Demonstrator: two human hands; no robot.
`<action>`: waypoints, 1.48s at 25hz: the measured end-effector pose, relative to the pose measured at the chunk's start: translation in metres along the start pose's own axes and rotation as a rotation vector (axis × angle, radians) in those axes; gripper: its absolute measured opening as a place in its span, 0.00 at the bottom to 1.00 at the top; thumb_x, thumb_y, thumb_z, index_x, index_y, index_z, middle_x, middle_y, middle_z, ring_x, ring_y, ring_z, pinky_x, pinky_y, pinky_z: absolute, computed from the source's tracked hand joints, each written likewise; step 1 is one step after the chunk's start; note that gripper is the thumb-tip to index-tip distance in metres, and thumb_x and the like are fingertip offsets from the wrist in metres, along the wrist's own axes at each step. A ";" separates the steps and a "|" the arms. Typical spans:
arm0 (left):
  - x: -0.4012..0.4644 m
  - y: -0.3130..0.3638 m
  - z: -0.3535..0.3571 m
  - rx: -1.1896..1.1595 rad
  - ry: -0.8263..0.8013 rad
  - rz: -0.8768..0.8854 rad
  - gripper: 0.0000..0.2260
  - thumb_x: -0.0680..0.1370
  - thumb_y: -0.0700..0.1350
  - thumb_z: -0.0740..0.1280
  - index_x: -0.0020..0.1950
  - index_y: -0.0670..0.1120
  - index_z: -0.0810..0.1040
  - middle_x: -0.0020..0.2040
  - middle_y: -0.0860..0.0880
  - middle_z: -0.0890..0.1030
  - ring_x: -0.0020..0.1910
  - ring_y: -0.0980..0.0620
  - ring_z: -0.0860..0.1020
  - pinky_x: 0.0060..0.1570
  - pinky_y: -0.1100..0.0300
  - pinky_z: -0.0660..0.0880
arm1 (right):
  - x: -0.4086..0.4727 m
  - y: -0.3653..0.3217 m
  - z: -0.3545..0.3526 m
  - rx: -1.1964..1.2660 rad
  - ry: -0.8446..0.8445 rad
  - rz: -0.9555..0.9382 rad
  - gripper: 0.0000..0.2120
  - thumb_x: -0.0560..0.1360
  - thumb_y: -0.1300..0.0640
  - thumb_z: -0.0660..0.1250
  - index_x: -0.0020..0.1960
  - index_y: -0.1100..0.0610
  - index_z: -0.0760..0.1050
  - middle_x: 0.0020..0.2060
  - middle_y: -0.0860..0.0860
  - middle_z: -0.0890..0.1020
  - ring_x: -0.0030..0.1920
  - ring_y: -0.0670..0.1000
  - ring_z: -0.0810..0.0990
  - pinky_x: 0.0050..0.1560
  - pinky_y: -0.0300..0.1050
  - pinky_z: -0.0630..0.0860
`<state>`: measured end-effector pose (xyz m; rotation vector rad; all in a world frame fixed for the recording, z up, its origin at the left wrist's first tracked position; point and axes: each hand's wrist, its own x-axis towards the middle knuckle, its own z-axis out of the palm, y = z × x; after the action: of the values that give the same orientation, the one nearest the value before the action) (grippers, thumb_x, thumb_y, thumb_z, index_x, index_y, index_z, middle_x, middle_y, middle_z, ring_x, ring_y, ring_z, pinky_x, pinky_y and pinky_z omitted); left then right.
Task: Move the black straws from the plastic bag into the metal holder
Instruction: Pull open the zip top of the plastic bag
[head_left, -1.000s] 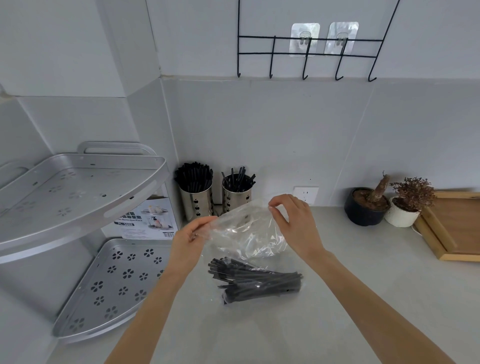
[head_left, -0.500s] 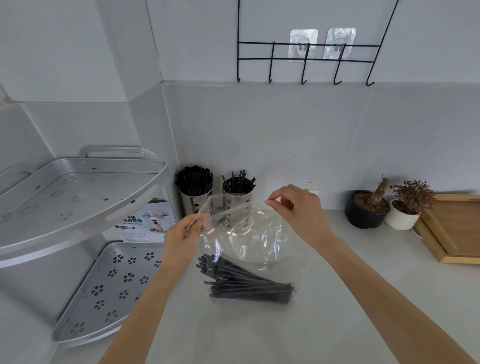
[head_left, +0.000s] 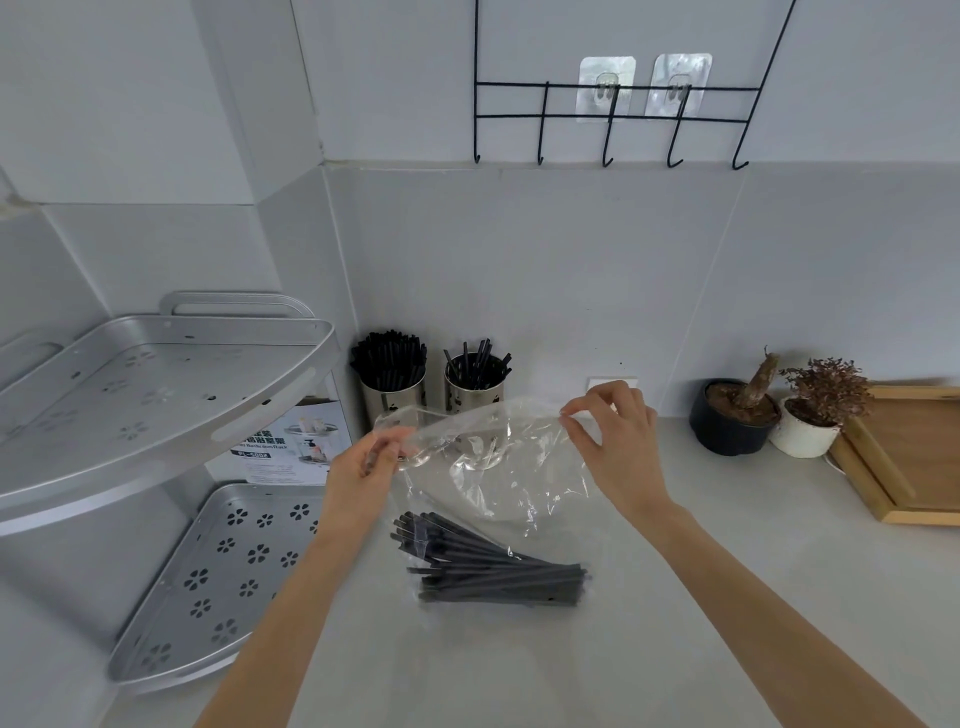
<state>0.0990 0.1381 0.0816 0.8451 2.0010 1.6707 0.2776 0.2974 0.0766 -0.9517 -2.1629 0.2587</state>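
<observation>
Left hand (head_left: 363, 467): grip pinched plastic bag (head_left: 498, 462) mouth, 9 o'clock.
Right hand (head_left: 618, 441): pinched mouth, 3 o'clock.
Black straws (head_left: 493, 566): inside bag, on bench (head_left: 727, 597).
Metal holder (head_left: 474, 387): 12 o'clock, partly filled.
Progress: this bundle awaited transfer.

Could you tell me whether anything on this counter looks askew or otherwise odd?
Nothing looks damaged or spilled. The few black straws in the right-hand metal holder lean at loose angles, while the left-hand metal holder is packed full. The clear plastic bag is merely crumpled.
</observation>
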 end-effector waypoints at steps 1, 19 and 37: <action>0.000 0.001 0.000 0.008 0.006 -0.001 0.10 0.77 0.37 0.59 0.49 0.49 0.77 0.39 0.55 0.77 0.38 0.59 0.73 0.33 0.77 0.70 | 0.000 0.001 -0.001 0.001 0.013 -0.002 0.06 0.71 0.54 0.65 0.44 0.55 0.79 0.44 0.53 0.78 0.46 0.54 0.76 0.51 0.44 0.61; 0.014 -0.004 0.000 0.038 0.035 -0.015 0.10 0.77 0.37 0.59 0.44 0.50 0.77 0.36 0.54 0.79 0.39 0.60 0.76 0.45 0.69 0.70 | 0.033 0.002 -0.045 0.065 -0.201 -0.142 0.09 0.71 0.49 0.69 0.41 0.55 0.79 0.29 0.40 0.74 0.34 0.43 0.72 0.45 0.36 0.63; 0.008 0.010 0.003 -0.062 0.041 -0.076 0.15 0.79 0.44 0.57 0.36 0.40 0.76 0.35 0.50 0.78 0.34 0.57 0.73 0.36 0.70 0.66 | 0.057 -0.010 -0.076 0.517 -0.637 0.131 0.05 0.72 0.58 0.68 0.45 0.50 0.79 0.37 0.46 0.84 0.42 0.39 0.81 0.42 0.22 0.70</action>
<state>0.0967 0.1464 0.0911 0.7100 1.9725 1.7107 0.3001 0.3219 0.1660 -0.7644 -2.3876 1.2604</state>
